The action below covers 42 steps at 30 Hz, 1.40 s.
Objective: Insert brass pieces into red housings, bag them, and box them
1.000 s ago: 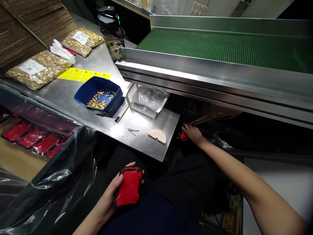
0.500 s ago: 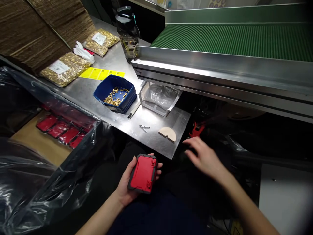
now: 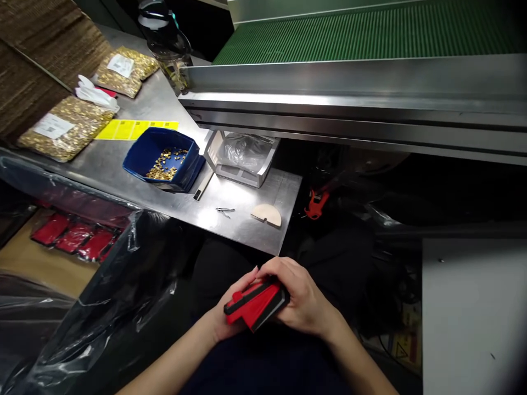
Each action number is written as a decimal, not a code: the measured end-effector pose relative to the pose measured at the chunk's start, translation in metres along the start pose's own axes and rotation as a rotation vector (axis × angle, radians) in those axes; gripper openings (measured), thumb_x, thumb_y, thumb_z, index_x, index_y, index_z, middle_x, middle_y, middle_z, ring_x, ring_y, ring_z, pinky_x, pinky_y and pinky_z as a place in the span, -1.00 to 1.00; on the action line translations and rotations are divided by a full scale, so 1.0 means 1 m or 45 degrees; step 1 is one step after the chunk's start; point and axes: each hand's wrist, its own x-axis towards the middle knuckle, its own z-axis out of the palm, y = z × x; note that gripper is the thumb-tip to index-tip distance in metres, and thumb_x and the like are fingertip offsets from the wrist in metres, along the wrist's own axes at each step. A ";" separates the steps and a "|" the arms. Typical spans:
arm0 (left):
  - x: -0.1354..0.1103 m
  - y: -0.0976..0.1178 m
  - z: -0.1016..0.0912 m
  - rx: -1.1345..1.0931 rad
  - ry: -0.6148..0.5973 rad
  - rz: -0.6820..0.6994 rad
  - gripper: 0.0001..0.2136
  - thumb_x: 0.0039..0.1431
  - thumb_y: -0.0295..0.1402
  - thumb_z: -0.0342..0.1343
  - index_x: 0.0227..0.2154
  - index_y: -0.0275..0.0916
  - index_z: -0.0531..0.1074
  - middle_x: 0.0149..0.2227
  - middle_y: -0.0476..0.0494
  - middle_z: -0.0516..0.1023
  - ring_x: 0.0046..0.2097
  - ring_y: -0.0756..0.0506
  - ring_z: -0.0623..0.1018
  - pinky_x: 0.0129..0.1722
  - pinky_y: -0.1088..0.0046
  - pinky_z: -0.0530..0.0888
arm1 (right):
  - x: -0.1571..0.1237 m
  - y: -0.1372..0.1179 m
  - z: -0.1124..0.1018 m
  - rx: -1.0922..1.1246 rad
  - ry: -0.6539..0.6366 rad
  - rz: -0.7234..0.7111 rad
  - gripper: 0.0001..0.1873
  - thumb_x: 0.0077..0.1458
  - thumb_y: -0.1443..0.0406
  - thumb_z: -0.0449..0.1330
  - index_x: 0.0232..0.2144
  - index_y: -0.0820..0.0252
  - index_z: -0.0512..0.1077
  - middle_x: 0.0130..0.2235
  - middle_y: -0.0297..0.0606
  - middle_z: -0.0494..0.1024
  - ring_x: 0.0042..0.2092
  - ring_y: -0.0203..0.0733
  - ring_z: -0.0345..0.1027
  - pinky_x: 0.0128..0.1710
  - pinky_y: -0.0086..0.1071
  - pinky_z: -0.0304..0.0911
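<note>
Your left hand (image 3: 221,316) and right hand (image 3: 303,296) grip the red-and-black case (image 3: 256,305) between them, tilted and unbagged; to their left, plastic-wrapped red cases (image 3: 73,237) seem finished, this one not.

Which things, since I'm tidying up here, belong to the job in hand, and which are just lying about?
Job in hand:
red-and-black case, held
red packs, probably
orange tool, perhaps

Apparently lying about:
bottle
half-round piece
yellow labels

A dark-lidded bottle (image 3: 162,41) stands beside the green conveyor belt (image 3: 349,35).
</note>
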 end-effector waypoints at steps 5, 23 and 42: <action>0.001 0.004 0.014 -0.065 -0.049 -0.007 -0.60 0.35 -0.09 0.13 -0.33 -0.38 0.60 -0.33 -0.22 0.69 -0.30 -0.10 0.64 -0.18 0.46 0.52 | -0.010 0.002 0.004 0.002 0.078 0.016 -0.65 0.06 0.38 0.31 -0.10 0.05 0.36 -0.17 -0.29 0.58 -0.20 -0.15 0.47 -0.13 -0.27 0.31; -0.001 0.000 0.000 0.863 0.036 0.646 -0.54 0.44 -0.03 -0.11 0.31 0.07 0.25 0.37 -0.11 0.30 0.37 -0.29 0.24 0.36 0.07 0.14 | -0.041 0.050 0.048 1.511 -0.236 1.454 -0.51 0.10 -0.04 0.10 -0.28 0.30 0.45 -0.40 0.05 0.68 -0.52 -0.14 0.55 -0.58 -0.49 0.21; -0.001 -0.004 0.003 0.671 0.171 0.584 -0.31 0.22 -0.15 0.30 0.35 0.07 0.15 0.30 -0.15 0.38 0.20 -0.23 0.48 0.21 0.22 0.41 | -0.038 0.040 0.042 0.689 0.043 1.198 -0.30 0.18 -0.28 0.07 -0.08 0.18 0.52 -0.22 -0.13 0.67 -0.34 -0.12 0.56 -0.38 -0.34 0.36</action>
